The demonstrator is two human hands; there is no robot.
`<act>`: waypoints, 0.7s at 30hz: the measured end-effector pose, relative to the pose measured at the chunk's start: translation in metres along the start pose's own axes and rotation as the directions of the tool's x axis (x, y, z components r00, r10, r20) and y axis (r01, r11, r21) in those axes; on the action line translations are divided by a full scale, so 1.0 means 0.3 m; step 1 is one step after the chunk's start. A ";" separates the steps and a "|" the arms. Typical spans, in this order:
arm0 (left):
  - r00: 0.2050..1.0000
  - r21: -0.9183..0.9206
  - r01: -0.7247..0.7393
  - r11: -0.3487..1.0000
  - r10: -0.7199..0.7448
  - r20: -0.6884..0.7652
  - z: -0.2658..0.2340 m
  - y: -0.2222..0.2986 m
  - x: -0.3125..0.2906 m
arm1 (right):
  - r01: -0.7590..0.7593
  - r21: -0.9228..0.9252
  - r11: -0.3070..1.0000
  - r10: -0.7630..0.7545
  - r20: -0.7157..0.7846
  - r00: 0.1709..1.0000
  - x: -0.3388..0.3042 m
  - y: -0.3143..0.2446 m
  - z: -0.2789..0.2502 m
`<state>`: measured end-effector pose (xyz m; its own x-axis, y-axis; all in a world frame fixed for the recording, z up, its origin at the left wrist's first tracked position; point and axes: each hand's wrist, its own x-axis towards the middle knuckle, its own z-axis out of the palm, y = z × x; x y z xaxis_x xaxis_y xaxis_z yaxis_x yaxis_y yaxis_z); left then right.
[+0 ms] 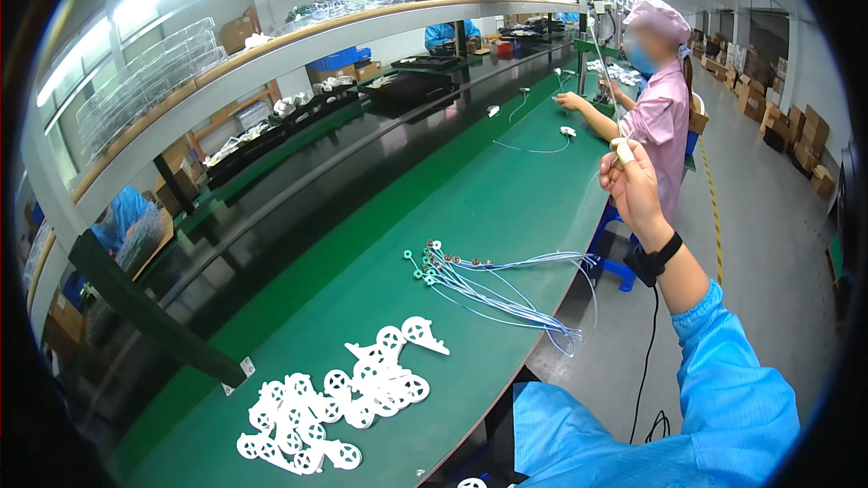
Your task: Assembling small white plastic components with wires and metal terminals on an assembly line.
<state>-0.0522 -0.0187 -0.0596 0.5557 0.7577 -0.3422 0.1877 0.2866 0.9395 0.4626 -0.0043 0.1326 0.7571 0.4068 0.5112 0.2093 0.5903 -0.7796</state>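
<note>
From my distant station I see the right hand [633, 183] held high at upper right, thumb and fingers pinched on a small pale piece [624, 153] that is too small for me to identify. The left hand is out of view, so I cannot tell its state.

Below and to the left of the right hand, near mid-frame, a fan of thin cables [520, 305] lies on the green bench [362, 285]. Its long axis runs left to right, with the tipped ends gathered at the left and the tails trailing over the bench's edge. Those tails are the part nearer to the right hand; the tips point away from it.

Farther off, at lower left of center, lies a heap of white parts [375, 389]: rigid, apparently molded plastic, with round spoked wheels and flat projecting arms, overlapping at many angles. The cables look smooth and flexible, pale white to blue, ending in small green rings and brownish beads.

A black wristband [653, 259] circles the right wrist above a crinkled blue sleeve [723, 370]. At upper right, a co-worker [665, 140] in pink works at the same smooth, matte surface, near a white piece [568, 132] with a thin curving lead.
</note>
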 end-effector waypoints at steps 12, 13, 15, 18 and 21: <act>0.996 -0.466 -0.010 0.885 -0.031 -0.079 0.076 0.115 0.038 | -0.178 0.273 0.945 0.123 0.209 0.970 -0.362 -0.128 0.234; 0.996 -0.503 -0.032 0.863 -0.013 -0.086 0.080 0.142 0.043 | -0.238 0.302 0.923 0.171 0.233 0.957 -0.414 -0.151 0.257; 0.991 -0.585 -0.110 0.804 0.044 -0.126 0.081 0.196 0.050 | -0.360 0.438 0.824 0.254 0.282 0.925 -0.511 -0.160 0.297; 0.978 -0.715 -0.172 0.677 0.029 -0.207 0.059 0.242 0.052 | -0.452 0.558 0.696 0.258 0.393 0.883 -0.631 -0.141 0.388; 0.961 -0.742 -0.197 0.641 -0.022 -0.275 0.017 0.289 0.027 | -0.560 0.578 0.594 0.267 0.516 0.814 -0.725 -0.114 0.469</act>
<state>-0.0273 0.0094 0.0192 0.3073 0.8831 -0.3545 -0.5902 0.4691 0.6570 0.2035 -0.0149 0.0991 0.3531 0.8480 0.3951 -0.6573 0.5254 -0.5403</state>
